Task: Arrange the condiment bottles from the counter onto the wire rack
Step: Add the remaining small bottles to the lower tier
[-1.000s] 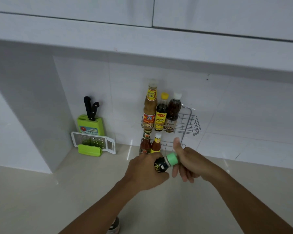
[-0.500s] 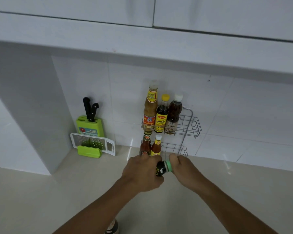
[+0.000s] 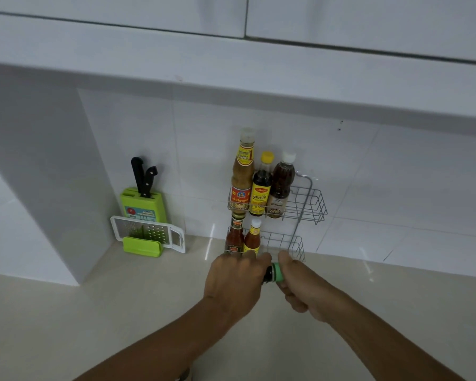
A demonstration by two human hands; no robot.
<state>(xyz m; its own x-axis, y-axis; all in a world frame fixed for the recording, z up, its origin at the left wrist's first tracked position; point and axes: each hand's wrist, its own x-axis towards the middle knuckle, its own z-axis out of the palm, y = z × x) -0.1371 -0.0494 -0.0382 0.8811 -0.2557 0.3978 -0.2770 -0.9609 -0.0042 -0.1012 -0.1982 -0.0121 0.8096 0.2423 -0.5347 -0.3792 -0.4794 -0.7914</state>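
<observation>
A two-tier wire rack (image 3: 311, 204) stands against the tiled wall. Its upper tier holds three bottles: a tall tan sauce bottle (image 3: 242, 174), a dark bottle with a yellow cap (image 3: 262, 185) and a brown bottle with a white cap (image 3: 282, 185). Two small red-brown sauce bottles (image 3: 243, 240) stand in the lower tier. Just in front of that tier, my left hand (image 3: 235, 284) grips the body of a dark bottle with a green cap (image 3: 274, 273), held sideways. My right hand (image 3: 300, 287) is closed around its cap end. Most of that bottle is hidden by my hands.
A green knife block (image 3: 143, 204) with two black-handled knives stands at the back left, with a white and green grater (image 3: 149, 235) leaning in front of it. A white wall panel (image 3: 39, 174) closes the left side. Cabinets (image 3: 231, 64) overhang the pale counter (image 3: 94, 312).
Both hands moved forward and slightly down with the green-capped bottle, closer to the rack's lower tier. My right hand, first open beside the cap, has closed around it.
</observation>
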